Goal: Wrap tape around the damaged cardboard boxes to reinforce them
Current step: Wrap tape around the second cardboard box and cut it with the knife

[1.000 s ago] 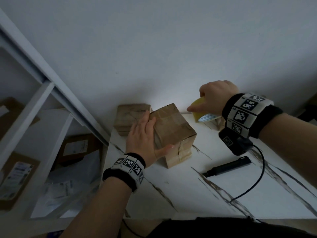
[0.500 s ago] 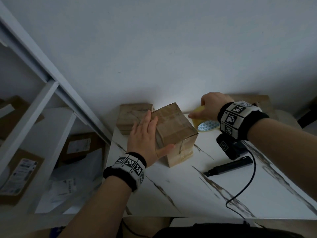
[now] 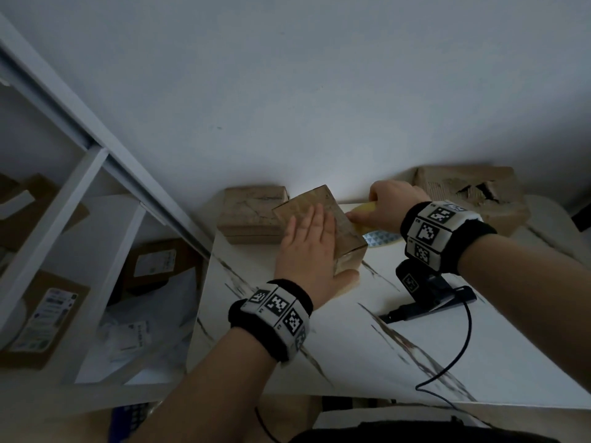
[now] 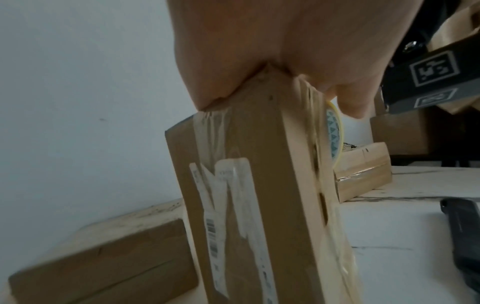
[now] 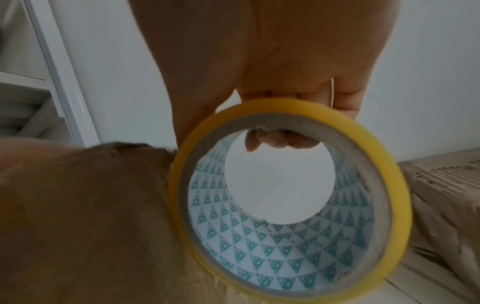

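Box (image 3: 347, 231) under left hand (image 3: 308, 247); right hand (image 3: 391, 203) holds tape roll (image 5: 291, 197) beside it.

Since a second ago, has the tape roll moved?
Yes. The tape roll, gripped by the right hand, has come down and leftward, from beside the box to against its far right edge.

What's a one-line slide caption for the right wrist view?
Right hand grips a yellow tape roll beside a cardboard box.
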`<state>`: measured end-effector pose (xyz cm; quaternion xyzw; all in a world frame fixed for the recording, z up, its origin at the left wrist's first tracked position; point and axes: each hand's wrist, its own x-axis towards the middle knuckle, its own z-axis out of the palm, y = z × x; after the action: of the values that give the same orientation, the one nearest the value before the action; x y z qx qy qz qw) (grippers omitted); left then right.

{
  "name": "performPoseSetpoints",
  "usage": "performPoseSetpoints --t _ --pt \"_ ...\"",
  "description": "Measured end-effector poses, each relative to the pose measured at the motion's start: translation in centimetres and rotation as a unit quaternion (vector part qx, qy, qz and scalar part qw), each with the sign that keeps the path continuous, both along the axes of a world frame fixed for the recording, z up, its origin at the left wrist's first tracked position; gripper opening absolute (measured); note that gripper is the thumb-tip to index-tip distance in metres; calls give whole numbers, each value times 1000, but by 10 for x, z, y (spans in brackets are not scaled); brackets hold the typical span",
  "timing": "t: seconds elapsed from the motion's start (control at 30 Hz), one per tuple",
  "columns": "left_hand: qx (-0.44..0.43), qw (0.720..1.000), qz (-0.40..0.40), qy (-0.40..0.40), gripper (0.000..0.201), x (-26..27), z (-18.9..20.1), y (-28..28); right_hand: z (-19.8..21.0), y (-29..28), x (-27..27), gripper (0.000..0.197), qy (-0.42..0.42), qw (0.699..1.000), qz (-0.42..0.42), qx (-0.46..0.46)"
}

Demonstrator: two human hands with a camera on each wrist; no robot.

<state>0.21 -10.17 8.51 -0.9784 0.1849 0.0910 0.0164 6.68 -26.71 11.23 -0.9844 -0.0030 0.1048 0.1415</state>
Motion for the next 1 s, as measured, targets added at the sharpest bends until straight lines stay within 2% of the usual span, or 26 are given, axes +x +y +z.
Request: performPoseSetpoints --t 0.1,0.3,0.4,0.53,0.63,0.77,0.9,1.0 --pt "-20 1000 23 6 98 6 7 -4 -2 0 -1 46 -5 1000 -5 20" --pt "-5 986 147 73 124 21 7 -19 -6 3 -2 46 -10 999 14 27" --pt "-25 986 142 81 119 23 5 -16 -4 0 -1 48 3 999 12 39" --pt "-53 986 129 87 102 28 5 -9 -6 -4 -1 46 24 998 10 62" --pt "-72 988 120 70 91 30 7 -6 -10 -7 -1 44 45 993 2 105" --pt "-105 988 110 39 88 26 5 -1 -8 -12 3 44 39 989 -30 137" --pt "-207 970 123 6 92 19 3 5 5 -13 9 53 15 975 -65 210" --pt "-269 954 133 -10 91 14 -10 5 13 -11 13 58 4 949 -87 302"
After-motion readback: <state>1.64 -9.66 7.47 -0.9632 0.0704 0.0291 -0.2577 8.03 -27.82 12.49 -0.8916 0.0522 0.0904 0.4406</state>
